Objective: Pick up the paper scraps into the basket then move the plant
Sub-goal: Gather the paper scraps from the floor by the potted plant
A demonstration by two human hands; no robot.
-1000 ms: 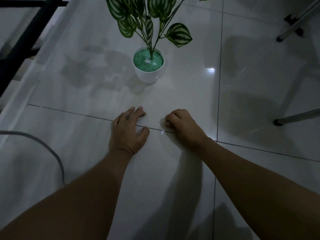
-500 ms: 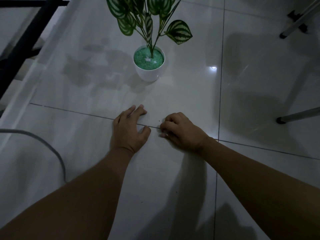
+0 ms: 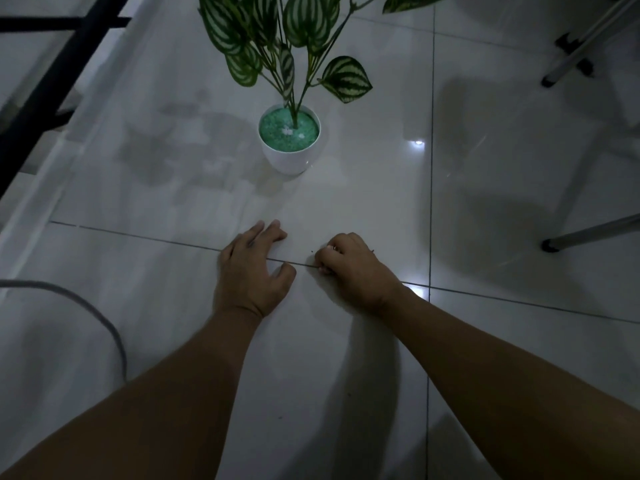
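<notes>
Right hand grip: right hand is curled knuckles-up on the floor, fingertips drawn together against the thumb; something small and pale shows at the fingertips, perhaps a paper scrap, too small to be sure.
Left hand: left hand lies palm-down just left of the grip, fingers loosely spread flat, thumb pointing toward the right hand, holding nothing.
Gap between hands: narrow bare strip of tile, crossed by a grout line that runs under both hands.
Plant: plant with striped green leaves stands upright beyond the grip and slightly left, apart from both hands.
Pot: white pot filled with green gravel, a few pale bits on top.
Floor: glossy pale floor tiles; tiny dark specks lie just beside the right hand's fingertips.
Far right of the grip: metal legs with dark feet.
Far left of the grip: grey cable curving on the floor, black frame beyond it.
Basket: not seen.
</notes>
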